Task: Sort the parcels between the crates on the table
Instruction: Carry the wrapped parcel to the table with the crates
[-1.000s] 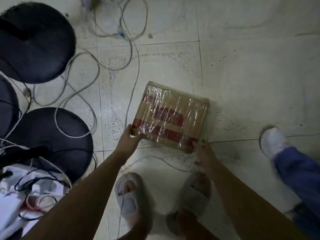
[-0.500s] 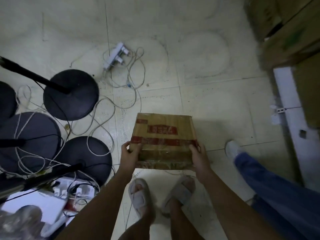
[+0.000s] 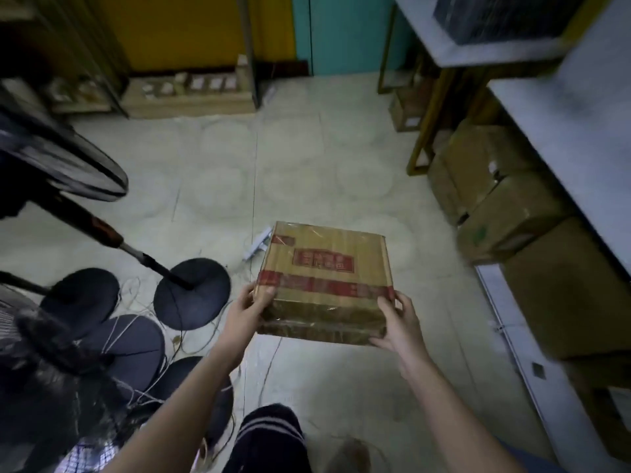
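A brown cardboard parcel (image 3: 324,278) wrapped in clear film, with red tape and a red label, is held level in front of me above the floor. My left hand (image 3: 249,307) grips its near left corner, thumb on top. My right hand (image 3: 397,319) grips its near right corner, fingers under the box. No crates are visible in this view.
Standing fans with round black bases (image 3: 191,293) and tangled cables crowd the left. A white power strip (image 3: 257,244) lies on the tiled floor. Stacked cardboard boxes (image 3: 502,199) sit under a grey table (image 3: 580,138) on the right. Low boxes line the far wall (image 3: 191,93).
Both hands lifted the parcel off the floor and I stood up; the view rose from the floor by my feet to the room ahead.
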Available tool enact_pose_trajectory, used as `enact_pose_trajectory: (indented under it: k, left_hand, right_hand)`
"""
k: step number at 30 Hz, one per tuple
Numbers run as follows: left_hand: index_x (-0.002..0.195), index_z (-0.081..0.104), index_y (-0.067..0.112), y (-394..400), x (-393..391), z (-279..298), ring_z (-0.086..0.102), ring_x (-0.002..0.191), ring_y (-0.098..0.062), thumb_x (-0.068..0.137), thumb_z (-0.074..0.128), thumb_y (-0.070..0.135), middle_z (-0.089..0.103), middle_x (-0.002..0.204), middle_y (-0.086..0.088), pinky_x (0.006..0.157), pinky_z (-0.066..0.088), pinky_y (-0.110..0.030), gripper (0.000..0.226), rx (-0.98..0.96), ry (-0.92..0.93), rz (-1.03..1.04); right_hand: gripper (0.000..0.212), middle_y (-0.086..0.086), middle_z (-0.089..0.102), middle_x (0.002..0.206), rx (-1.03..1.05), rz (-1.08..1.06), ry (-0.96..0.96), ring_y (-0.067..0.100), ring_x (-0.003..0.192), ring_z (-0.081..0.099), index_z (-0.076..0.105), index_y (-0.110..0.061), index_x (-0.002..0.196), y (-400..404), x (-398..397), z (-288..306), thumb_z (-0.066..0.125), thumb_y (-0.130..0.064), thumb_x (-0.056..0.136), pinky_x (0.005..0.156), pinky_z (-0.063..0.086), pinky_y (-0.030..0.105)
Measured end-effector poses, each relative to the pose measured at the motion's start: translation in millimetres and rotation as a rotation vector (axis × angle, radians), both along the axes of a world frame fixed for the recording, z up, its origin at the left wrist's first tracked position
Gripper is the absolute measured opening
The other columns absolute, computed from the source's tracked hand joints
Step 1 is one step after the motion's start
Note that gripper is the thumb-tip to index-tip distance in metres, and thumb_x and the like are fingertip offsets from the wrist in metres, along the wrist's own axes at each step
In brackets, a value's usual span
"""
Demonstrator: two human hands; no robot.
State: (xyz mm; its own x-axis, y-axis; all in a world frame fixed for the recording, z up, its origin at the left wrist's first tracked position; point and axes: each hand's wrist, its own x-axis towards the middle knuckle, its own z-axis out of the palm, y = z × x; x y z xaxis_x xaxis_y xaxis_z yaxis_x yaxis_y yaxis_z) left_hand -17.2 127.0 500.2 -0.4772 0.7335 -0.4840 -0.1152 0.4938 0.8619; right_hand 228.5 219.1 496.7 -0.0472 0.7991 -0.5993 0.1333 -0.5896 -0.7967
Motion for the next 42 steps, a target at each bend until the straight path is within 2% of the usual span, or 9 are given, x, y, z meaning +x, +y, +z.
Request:
enact_pose_trajectory:
  k: [4, 7, 14, 18, 22, 26, 37, 39, 42]
  left_hand:
    - [0.119, 0.063, 0.030, 46.6, 2.1, 46.5, 0.068, 0.101, -0.018, 0.088, 0.063, 0.054, 0.071, 0.111, -0.001, 0.067, 0.051, -0.027, 0.039, 0.099, -0.021, 0.062]
    - [0.119, 0.062, 0.027, 87.6, -4.2, 70.0, 0.067, 0.098, -0.018, 0.097, 0.056, 0.043, 0.070, 0.109, 0.000, 0.064, 0.052, -0.025, 0.028, 0.166, -0.015, 0.056]
    - [0.114, 0.062, 0.022, 205.8, -45.3, 102.3, 0.068, 0.083, -0.005, 0.101, 0.051, 0.036, 0.070, 0.102, 0.002, 0.061, 0.051, -0.021, 0.022, 0.264, -0.038, 0.010]
    - [0.115, 0.063, 0.024, 291.7, -86.9, 110.8, 0.066, 0.091, -0.010, 0.101, 0.050, 0.037, 0.070, 0.104, 0.003, 0.065, 0.049, -0.025, 0.023, 0.286, -0.030, -0.001]
    - [0.114, 0.064, 0.025, 370.7, -135.5, 136.2, 0.065, 0.095, -0.013, 0.100, 0.051, 0.038, 0.070, 0.106, 0.002, 0.063, 0.048, -0.023, 0.023, 0.333, -0.014, -0.005]
    - [0.121, 0.060, 0.025, 433.2, -178.8, 163.7, 0.063, 0.104, -0.016, 0.099, 0.051, 0.043, 0.066, 0.114, 0.001, 0.068, 0.048, -0.025, 0.029, 0.392, 0.009, -0.048]
    - [0.130, 0.054, 0.027, 591.8, -240.3, 196.9, 0.058, 0.106, -0.008, 0.098, 0.051, 0.045, 0.061, 0.119, 0.006, 0.074, 0.049, -0.024, 0.037, 0.437, 0.046, -0.078]
    - [0.128, 0.053, 0.028, 625.6, -243.9, 198.4, 0.056, 0.104, -0.004, 0.100, 0.049, 0.043, 0.060, 0.115, 0.011, 0.074, 0.047, -0.023, 0.032, 0.440, 0.053, -0.084]
    - [0.139, 0.049, 0.028, 679.7, -245.1, 201.2, 0.055, 0.104, -0.005, 0.099, 0.050, 0.045, 0.057, 0.121, 0.006, 0.073, 0.047, -0.023, 0.043, 0.435, 0.086, -0.077]
  right_hand:
    - [0.036, -0.002, 0.051, 0.119, 0.092, -0.007, 0.003, 0.020, 0.097, 0.056, 0.046, -0.026, 0.134, 48.2, -7.1, 45.4, 0.055, -0.034, 0.100, 0.083, 0.057, 0.044]
    - [0.030, -0.004, 0.053, 0.113, 0.176, -0.020, 0.021, 0.011, 0.087, 0.056, 0.047, -0.030, 0.129, 87.8, -16.5, 68.5, 0.054, -0.036, 0.100, 0.076, 0.056, 0.038]
    - [0.027, -0.004, 0.057, 0.115, 0.272, -0.027, 0.030, 0.011, 0.091, 0.060, 0.047, -0.031, 0.125, 197.0, -56.6, 103.2, 0.054, -0.038, 0.100, 0.074, 0.059, 0.038]
    - [0.041, 0.001, 0.055, 0.129, 0.262, -0.082, 0.015, 0.024, 0.110, 0.057, 0.044, -0.027, 0.137, 275.1, -101.2, 119.6, 0.055, -0.039, 0.099, 0.090, 0.056, 0.050]
    - [0.044, 0.000, 0.051, 0.134, 0.284, -0.111, 0.005, 0.029, 0.123, 0.053, 0.042, -0.026, 0.141, 343.6, -148.4, 150.7, 0.053, -0.038, 0.100, 0.093, 0.054, 0.053]
    - [0.043, -0.002, 0.048, 0.125, 0.325, -0.104, 0.042, 0.023, 0.109, 0.053, 0.040, -0.027, 0.141, 402.0, -182.4, 181.3, 0.052, -0.037, 0.101, 0.094, 0.053, 0.052]
    - [0.044, -0.004, 0.050, 0.119, 0.375, -0.038, 0.056, 0.018, 0.100, 0.055, 0.040, -0.027, 0.142, 571.0, -236.8, 206.7, 0.051, -0.039, 0.101, 0.090, 0.056, 0.050]
    - [0.047, -0.003, 0.052, 0.122, 0.397, -0.025, 0.055, 0.017, 0.099, 0.057, 0.039, -0.026, 0.143, 604.9, -241.0, 202.3, 0.051, -0.040, 0.101, 0.088, 0.058, 0.048]
    - [0.052, 0.003, 0.050, 0.136, 0.424, -0.014, 0.055, 0.018, 0.103, 0.060, 0.036, -0.027, 0.145, 662.1, -243.3, 195.9, 0.051, -0.044, 0.099, 0.080, 0.060, 0.042]
